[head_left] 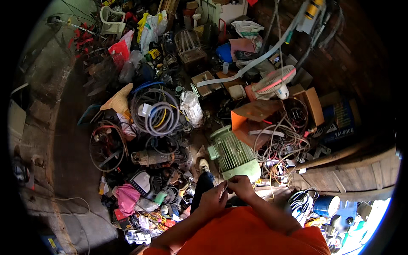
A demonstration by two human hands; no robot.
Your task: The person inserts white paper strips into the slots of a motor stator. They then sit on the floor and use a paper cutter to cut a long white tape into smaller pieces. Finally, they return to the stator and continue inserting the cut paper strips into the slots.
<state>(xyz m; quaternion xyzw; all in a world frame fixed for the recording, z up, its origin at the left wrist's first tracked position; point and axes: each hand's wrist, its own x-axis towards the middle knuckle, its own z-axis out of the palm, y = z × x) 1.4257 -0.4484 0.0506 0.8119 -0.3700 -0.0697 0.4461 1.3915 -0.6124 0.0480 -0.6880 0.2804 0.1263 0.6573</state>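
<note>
My left hand (213, 198) and my right hand (241, 187) meet in front of my orange shirt, fingertips pinched together on something very small that I cannot make out. Just beyond the hands lies a pale green electric motor (232, 154) with a ribbed casing. My dark trouser leg and light shoe (204, 165) reach toward it on the left.
Scrap covers the floor: coiled hoses and cables (159, 111), a tangle of wires (282, 144), an orange cardboard box (250, 117), a white fan (274, 82), a pink cloth (126, 197), a white plastic chair (112, 21). A wooden bench (361, 170) stands at right.
</note>
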